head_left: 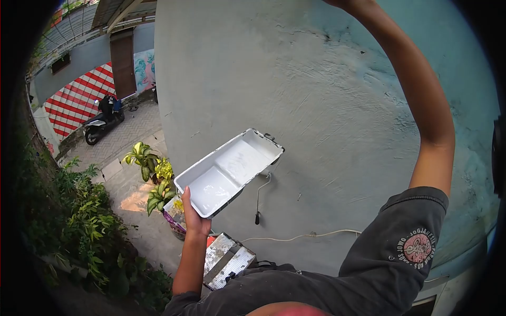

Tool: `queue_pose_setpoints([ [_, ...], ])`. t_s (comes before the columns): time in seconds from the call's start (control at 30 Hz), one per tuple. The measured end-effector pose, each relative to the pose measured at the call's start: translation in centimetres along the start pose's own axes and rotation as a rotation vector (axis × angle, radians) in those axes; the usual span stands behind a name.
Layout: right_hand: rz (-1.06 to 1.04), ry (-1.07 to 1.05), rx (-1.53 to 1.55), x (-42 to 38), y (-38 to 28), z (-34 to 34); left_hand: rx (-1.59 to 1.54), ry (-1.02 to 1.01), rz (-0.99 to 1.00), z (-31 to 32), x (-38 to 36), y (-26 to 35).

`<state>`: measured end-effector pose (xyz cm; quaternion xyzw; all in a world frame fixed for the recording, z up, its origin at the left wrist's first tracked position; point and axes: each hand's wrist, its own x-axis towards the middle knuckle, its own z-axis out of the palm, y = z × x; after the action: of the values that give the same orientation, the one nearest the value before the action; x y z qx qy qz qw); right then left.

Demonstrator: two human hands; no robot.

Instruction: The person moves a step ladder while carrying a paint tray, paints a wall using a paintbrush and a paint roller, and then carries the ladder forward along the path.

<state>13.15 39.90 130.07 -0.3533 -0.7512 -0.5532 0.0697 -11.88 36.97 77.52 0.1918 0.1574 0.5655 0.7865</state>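
My left hand (197,220) grips the near lower corner of a white paint tray (211,158), thumb over its rim. The tray is tilted, and wet white paint lies in its deeper end. Below the tray, a bent thin metal rod (259,196) with a dark handle hangs against the wall; what holds its upper end I cannot make out. My right arm reaches up along the grey-blue wall (316,126). Only the wrist part of my right hand (345,2) shows at the top edge; its fingers are out of view.
A paint-stained metal platform (226,260) stands close below me. Potted plants (153,176) and bushes (87,226) line the left. A pale cable (300,238) runs along the wall's lower part. Farther off, a motorbike (103,121) is parked on the paving.
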Motion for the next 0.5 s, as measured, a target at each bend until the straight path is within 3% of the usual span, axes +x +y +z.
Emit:
queue_pose_setpoints([
  [0.03,-0.146,-0.058,-0.051,-1.4,-0.2,2.2,0.004,-0.016,-0.011,-0.3,0.1,0.1],
  [0.1,-0.179,-0.217,-0.243,-4.8,-3.5,5.6,-0.003,-0.025,-0.001,-0.6,0.0,0.6],
  [0.23,-0.109,-0.416,0.06,-6.9,-11.4,5.7,-0.016,-0.013,0.018,-1.6,0.2,1.2],
  [0.3,-0.053,-0.347,0.198,-5.9,-10.8,5.6,-0.022,-0.007,0.018,-2.1,0.5,1.3],
  [0.37,0.277,-0.476,0.155,-2.9,-7.4,4.7,-0.026,0.003,0.014,-2.4,0.5,1.3],
  [0.43,0.378,-0.283,0.301,-0.9,-1.1,4.0,-0.026,0.013,0.027,-2.5,0.7,1.3],
  [0.5,0.3,-0.046,0.198,1.9,2.5,1.7,-0.032,0.019,0.035,-2.5,0.9,1.3],
])
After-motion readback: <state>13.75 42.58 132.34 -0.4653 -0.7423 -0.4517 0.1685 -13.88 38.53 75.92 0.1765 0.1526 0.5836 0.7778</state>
